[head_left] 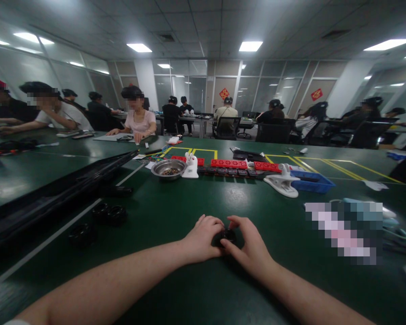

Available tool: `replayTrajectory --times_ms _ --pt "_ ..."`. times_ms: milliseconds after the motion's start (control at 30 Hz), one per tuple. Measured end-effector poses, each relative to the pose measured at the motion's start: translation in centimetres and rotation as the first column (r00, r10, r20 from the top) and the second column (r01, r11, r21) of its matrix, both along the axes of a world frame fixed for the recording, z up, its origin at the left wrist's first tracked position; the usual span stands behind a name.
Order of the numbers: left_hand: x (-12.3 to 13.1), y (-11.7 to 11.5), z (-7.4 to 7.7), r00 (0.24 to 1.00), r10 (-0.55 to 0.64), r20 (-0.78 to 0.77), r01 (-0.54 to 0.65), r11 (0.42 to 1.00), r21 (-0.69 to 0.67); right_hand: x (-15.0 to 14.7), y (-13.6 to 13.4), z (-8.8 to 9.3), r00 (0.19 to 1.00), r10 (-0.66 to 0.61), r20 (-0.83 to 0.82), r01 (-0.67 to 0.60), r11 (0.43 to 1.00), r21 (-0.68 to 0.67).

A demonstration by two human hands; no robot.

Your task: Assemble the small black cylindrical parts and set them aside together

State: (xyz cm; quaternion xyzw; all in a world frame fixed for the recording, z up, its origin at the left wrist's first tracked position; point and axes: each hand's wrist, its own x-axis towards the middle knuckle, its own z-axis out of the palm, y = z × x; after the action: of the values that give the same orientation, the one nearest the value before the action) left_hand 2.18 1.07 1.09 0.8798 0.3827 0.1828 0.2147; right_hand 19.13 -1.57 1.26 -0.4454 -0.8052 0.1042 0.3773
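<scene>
Black piece (pixel 229 235), apparently in two-handed grip (pixel 203 237) (pixel 254 247)

Head-worn, the camera looks forward and down, near left hand (pixel 205 237) and right hand (pixel 253 246).

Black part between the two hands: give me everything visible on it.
The black part is small, looks rounded and slightly glossy, perhaps plastic. It sits low over the green tabletop, in front of the wearer. The right hand has thumb and forefinger curved around it; the left hand closes in on its other side. Fingers hide much of its outline, so finer detail, exact tilt and whether it touches the tabletop can't be told.
</scene>
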Motion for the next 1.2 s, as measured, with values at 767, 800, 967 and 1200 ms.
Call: replayTrajectory --times_ms 767,800,967,1200 --pt "-0.09 0.07 -0.36 1.0 0.003 -0.002 -0.003 1.0 -0.004 0.08 -0.29 0.47 0.983 0.18 -0.019 -0.179 0.983 0.028" --pt "-0.1 0.06 -0.33 1.0 0.004 -0.001 -0.004 1.0 -0.005 0.11 -0.25 0.39 0.989 0.148 -0.019 -0.148 0.988 0.038" --pt "-0.07 0.0 -0.2 1.0 0.004 0.01 -0.004 1.0 0.009 0.17 0.09 0.0 1.0 -0.002 -0.016 0.003 0.999 0.035" --pt "0.0 0.05 -0.29 1.0 0.006 0.014 -0.006 1.0 0.002 0.01 -0.18 0.57 0.986 0.164 -0.025 -0.164 0.986 -0.011"
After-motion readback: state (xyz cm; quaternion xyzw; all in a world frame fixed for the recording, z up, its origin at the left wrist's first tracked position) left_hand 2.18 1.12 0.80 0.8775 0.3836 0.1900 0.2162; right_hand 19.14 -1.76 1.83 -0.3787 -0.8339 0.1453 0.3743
